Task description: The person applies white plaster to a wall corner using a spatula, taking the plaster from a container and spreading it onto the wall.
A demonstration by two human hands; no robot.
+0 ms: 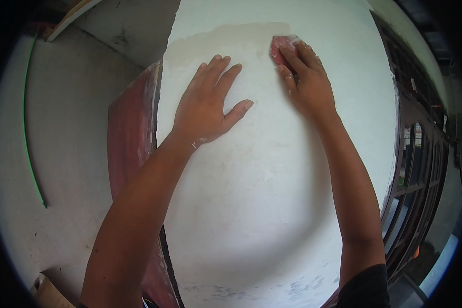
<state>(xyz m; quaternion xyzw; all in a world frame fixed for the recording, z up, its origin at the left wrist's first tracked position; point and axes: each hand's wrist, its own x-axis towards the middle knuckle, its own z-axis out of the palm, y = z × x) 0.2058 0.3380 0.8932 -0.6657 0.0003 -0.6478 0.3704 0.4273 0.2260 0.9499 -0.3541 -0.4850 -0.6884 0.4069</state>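
Observation:
A large white board [262, 200] fills the middle of the view, with a beige-grey patch along its upper part. My left hand [208, 100] lies flat on the board's left half, fingers spread and holding nothing. Under the fingers of my right hand [308, 77], near the upper right, is a red pad [280, 47] pressed to the surface. White smears cover part of the pad, and my palm hides the rest; whether it is sandpaper or a sponge cannot be made out. White specks mark both hands. Grey streaks run along the board's lower edge.
Behind the board's left edge stands a dark red wooden panel [131, 118]. A thin green strip [24, 118] lies on the grey floor at the left. Dark wooden frames with glass panes [413, 154] line the right side. A cardboard piece [51, 292] sits bottom left.

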